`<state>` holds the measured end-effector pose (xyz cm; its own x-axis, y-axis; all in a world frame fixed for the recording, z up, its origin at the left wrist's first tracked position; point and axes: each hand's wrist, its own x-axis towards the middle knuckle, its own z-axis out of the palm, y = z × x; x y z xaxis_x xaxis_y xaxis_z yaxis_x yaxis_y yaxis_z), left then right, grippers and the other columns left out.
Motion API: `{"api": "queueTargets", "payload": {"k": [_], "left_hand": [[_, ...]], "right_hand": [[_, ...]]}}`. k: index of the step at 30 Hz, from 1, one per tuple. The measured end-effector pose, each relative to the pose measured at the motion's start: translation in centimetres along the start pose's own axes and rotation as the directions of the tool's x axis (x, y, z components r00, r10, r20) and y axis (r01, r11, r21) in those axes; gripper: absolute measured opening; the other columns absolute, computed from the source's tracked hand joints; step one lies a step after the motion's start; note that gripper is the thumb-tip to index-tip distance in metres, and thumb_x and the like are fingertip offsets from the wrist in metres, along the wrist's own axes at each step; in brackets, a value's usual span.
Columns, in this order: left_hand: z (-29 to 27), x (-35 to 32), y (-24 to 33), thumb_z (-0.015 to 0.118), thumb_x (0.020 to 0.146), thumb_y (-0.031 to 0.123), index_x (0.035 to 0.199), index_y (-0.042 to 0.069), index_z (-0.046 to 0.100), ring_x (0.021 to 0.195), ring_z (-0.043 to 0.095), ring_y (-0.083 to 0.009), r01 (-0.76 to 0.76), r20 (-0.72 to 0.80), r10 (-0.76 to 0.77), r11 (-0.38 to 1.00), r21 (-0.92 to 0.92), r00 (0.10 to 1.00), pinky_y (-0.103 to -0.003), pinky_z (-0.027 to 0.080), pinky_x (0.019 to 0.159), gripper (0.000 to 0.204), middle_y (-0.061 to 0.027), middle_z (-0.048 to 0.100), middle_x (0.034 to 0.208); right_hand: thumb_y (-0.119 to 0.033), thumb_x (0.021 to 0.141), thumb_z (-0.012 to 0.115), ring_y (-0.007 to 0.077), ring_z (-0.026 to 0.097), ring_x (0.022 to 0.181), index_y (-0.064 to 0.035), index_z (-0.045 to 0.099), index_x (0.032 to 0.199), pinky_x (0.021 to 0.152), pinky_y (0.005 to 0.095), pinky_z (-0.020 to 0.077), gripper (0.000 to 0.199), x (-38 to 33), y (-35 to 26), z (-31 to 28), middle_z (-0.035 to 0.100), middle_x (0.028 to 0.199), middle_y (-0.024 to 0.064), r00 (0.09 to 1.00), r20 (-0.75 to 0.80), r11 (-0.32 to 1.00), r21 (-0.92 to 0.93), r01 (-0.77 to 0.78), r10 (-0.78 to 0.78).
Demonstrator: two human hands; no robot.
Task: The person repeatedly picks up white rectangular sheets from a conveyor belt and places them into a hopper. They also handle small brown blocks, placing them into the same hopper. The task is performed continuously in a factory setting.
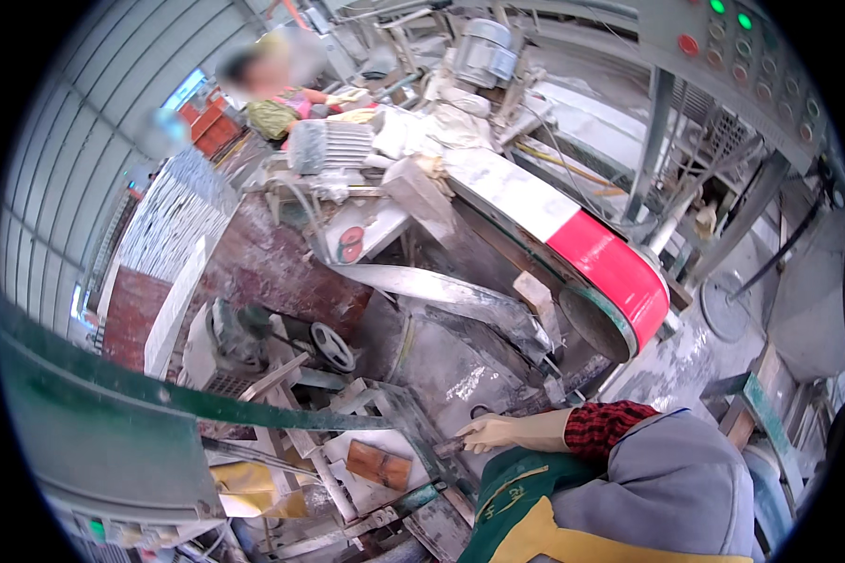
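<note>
From the lower right my right arm reaches left across the front of my body, in a grey sleeve with a red-and-black checked cuff (607, 430). A pale rubber glove covers my right hand (487, 433). Its fingers are bent together at a small dark grey piece beside the machine frame (408, 422); what they hold is too small to make out. My left hand is not in view. Below the glove hangs my green apron (521, 483) with a yellow part.
A belt machine with a red-and-white cover (610, 272) stands ahead. A control panel (732, 56) is at upper right. Left are a green beam (207, 399), a handwheel (332, 347), a brick-coloured block (378, 464) and stacked slabs (174, 220). Another person (277, 113) works at the far left.
</note>
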<state>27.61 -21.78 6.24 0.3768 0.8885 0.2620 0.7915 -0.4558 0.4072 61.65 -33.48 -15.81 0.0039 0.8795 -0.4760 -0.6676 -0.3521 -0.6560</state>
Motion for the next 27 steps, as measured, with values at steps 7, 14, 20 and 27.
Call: {"api": "queueTargets", "payload": {"k": [7,14,20,27], "left_hand": [[11.5,3.0,16.5,0.070,0.064,-0.007,0.131,0.000,0.043,0.128,0.039,-0.0261,0.153,0.400,0.123,0.792,-0.591,0.908,-0.038,0.026,0.108,0.073,-0.0159,0.042,0.136],[18.0,4.5,33.9,0.074,0.069,0.005,0.132,-0.001,0.043,0.129,0.037,-0.0422,-0.497,0.154,0.827,0.461,-0.735,0.540,-0.044,0.031,0.106,0.070,-0.0277,0.040,0.137],[18.3,3.8,36.4,0.068,0.076,0.001,0.125,-0.003,0.050,0.128,0.041,-0.0368,-0.359,0.324,0.875,0.450,-0.817,0.361,-0.038,0.033,0.106,0.053,-0.0254,0.044,0.135],[20.0,5.5,26.9,0.062,0.082,0.000,0.128,-0.002,0.049,0.128,0.042,-0.0294,-0.169,0.575,0.641,0.729,-0.664,0.509,-0.035,0.033,0.106,0.048,-0.0205,0.044,0.137]], "right_hand": [[-0.032,0.092,0.058,0.0183,0.057,0.086,-0.0138,0.013,0.149,0.072,0.0281,0.0475,0.075,-7.4,-8.2,4.5,0.057,0.112,0.0147,0.982,0.054,0.983,0.048,0.178,-0.180],[0.003,0.081,0.056,0.0184,0.029,0.134,0.0027,0.011,0.146,0.107,0.0292,0.0278,0.079,-14.4,-13.0,-1.5,0.024,0.150,0.0148,0.376,-0.463,0.525,-0.248,0.815,-0.802],[0.002,0.080,0.054,0.0240,0.031,0.133,0.0011,0.003,0.146,0.107,0.0283,0.0277,0.084,-17.8,-18.0,-13.9,0.028,0.146,0.0198,-0.216,-0.761,0.481,-0.575,0.662,-0.612],[-0.019,0.079,0.060,0.0372,0.063,0.077,-0.0145,0.002,0.149,0.072,0.0410,0.0482,0.092,-16.0,-19.3,-23.8,0.063,0.092,0.0233,-0.421,-0.763,0.752,-0.615,0.238,-0.490]]}}
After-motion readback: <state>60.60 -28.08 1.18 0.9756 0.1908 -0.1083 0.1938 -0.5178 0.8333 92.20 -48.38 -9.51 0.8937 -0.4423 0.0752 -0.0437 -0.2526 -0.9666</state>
